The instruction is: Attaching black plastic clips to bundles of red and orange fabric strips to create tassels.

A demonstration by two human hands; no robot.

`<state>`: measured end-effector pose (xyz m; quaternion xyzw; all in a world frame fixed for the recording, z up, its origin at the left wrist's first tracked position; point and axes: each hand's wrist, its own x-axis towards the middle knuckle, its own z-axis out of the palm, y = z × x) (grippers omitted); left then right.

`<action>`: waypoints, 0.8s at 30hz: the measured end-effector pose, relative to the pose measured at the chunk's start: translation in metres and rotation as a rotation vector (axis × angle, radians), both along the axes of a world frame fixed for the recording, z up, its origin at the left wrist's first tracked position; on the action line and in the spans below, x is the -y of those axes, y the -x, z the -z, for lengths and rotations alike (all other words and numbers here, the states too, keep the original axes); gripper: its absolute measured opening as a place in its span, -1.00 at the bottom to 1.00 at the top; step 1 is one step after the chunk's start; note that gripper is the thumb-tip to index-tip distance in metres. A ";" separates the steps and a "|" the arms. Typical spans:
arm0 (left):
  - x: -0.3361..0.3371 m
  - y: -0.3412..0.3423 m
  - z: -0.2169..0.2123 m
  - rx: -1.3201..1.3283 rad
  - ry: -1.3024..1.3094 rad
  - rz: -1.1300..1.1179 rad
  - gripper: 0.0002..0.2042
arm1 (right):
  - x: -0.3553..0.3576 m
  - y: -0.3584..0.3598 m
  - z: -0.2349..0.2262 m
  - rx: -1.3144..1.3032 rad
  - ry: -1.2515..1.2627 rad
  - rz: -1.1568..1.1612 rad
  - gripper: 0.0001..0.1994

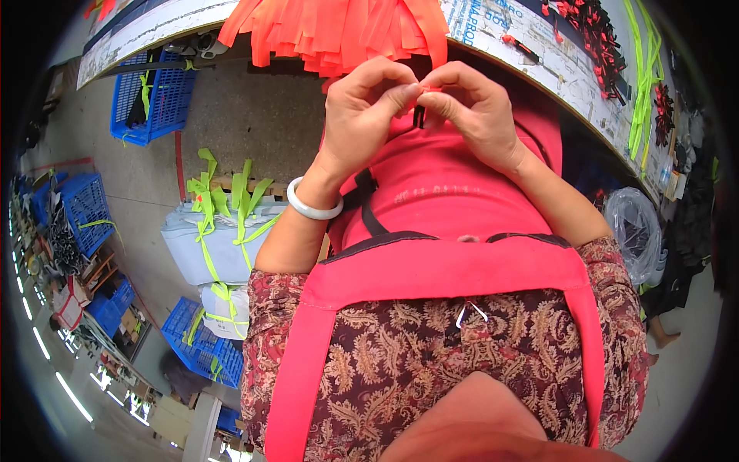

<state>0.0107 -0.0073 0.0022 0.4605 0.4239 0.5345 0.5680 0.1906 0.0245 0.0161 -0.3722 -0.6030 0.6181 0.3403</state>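
My left hand (362,115) and my right hand (479,115) meet in front of the apron, each with thumb and forefinger pinched. Between the fingertips is the end of an orange strip (436,46), mostly hidden by the fingers. A small black piece (419,117) dangles just below the pinch; I cannot make out its exact kind. Right above my hands, a thick bunch of orange strips (331,31) hangs over the table edge. The pink apron (454,192) lies beneath both hands.
The worktable (192,35) runs across the top. On its right lie black-and-red small pieces (596,42) and yellow-green straps (645,85). Blue crates (150,100) and a pale wrapped bundle (192,246) tied with yellow-green strips stand at left. A clear plastic bag (633,231) sits at right.
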 end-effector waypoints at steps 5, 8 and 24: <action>-0.004 0.000 0.009 0.218 0.117 -0.010 -0.92 | -0.009 -0.003 -0.004 -0.067 0.189 -0.012 -0.87; -0.003 -0.003 0.011 0.109 0.146 0.074 -0.86 | -0.006 -0.006 0.002 -0.013 0.119 0.004 -0.89; -0.066 -0.110 0.080 0.924 0.826 0.162 -0.81 | -0.055 -0.072 0.037 0.471 0.051 0.263 -0.86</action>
